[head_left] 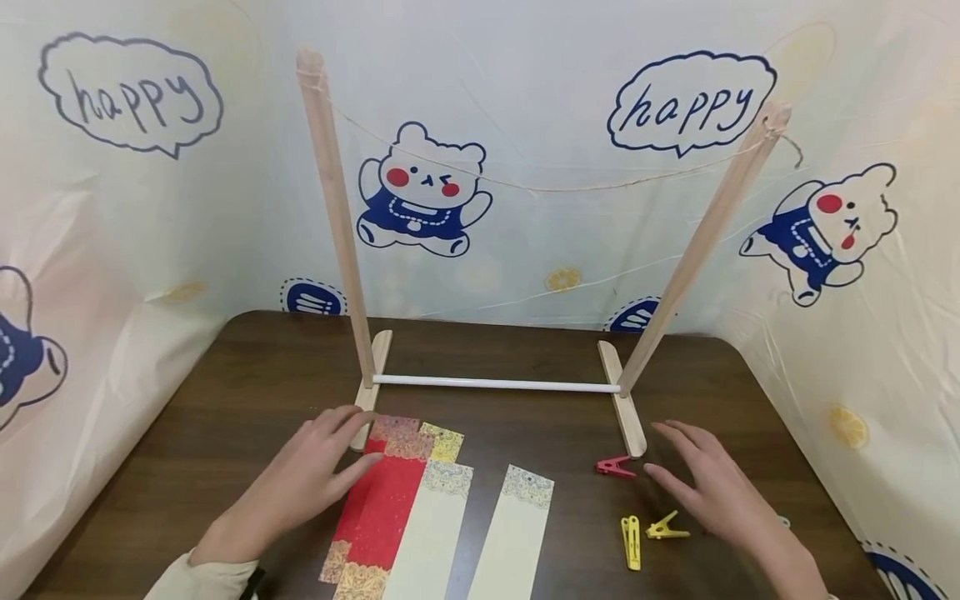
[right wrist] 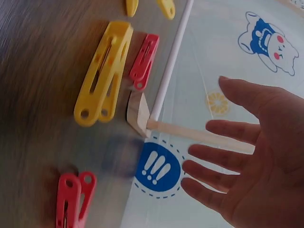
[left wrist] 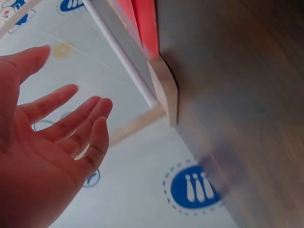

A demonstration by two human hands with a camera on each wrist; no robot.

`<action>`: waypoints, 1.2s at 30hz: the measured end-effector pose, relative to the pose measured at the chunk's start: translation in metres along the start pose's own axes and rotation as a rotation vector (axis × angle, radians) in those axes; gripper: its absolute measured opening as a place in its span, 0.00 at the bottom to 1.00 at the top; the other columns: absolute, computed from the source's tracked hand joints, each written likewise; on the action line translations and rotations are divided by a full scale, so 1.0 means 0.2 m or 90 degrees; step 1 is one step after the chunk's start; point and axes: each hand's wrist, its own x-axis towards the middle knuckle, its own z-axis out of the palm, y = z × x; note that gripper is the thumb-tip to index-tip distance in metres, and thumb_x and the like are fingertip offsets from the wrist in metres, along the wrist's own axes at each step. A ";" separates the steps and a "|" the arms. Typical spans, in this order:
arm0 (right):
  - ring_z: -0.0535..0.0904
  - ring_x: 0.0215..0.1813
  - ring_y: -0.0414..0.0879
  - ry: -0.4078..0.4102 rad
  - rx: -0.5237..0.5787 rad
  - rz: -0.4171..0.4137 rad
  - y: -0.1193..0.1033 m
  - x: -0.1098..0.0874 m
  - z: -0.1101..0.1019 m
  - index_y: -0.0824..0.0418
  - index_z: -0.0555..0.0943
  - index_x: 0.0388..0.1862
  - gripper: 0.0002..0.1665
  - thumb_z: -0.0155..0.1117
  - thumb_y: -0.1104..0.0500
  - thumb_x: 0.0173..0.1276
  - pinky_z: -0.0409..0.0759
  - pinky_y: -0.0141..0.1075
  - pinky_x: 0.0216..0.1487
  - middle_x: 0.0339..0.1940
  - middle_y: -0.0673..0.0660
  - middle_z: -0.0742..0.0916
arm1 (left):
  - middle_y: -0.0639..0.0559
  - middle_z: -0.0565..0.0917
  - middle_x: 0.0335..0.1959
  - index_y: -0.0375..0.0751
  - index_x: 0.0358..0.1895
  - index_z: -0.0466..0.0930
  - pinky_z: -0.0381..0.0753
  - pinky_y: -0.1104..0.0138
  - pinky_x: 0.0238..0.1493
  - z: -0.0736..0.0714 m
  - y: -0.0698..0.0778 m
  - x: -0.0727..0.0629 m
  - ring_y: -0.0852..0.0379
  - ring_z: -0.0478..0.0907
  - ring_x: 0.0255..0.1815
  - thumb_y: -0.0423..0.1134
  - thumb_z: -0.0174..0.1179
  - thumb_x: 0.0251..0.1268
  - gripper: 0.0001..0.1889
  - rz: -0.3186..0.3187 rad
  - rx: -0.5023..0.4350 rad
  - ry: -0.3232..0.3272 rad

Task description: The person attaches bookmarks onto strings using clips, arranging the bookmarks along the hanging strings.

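Observation:
My left hand (head_left: pixel 318 458) hovers with loose, spread fingers beside the red paper strips (head_left: pixel 390 500), which have gold-patterned ends and overlap each other. In the left wrist view its palm shows bare. Partly over the red ones lies a cream paper strip (head_left: pixel 431 542) with a patterned top; a second cream strip (head_left: pixel 512 533) lies apart to its right. My right hand (head_left: pixel 708 483), fingers relaxed and holding nothing, is near a red clothespin (head_left: pixel 615 467). Two yellow clothespins (head_left: pixel 631 543) lie closer to me. Another red clothespin (right wrist: pixel 69 202) shows in the right wrist view.
Behind the strips stands a wooden frame with a left post (head_left: pixel 333 217), a right post (head_left: pixel 705 250) and a white crossbar (head_left: pixel 495 384). A thin string (head_left: pixel 555 190) sags between the post tops. The brown table (head_left: pixel 225 400) meets a printed sheet (head_left: pixel 540 283) at the back.

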 end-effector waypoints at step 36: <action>0.75 0.38 0.43 -0.150 0.014 -0.032 -0.03 0.13 0.23 0.58 0.84 0.37 0.16 0.80 0.67 0.50 0.79 0.42 0.39 0.33 0.47 0.82 | 0.39 0.74 0.55 0.35 0.60 0.74 0.85 0.52 0.47 0.15 0.07 0.23 0.44 0.74 0.54 0.46 0.84 0.33 0.45 -0.111 -0.131 -0.311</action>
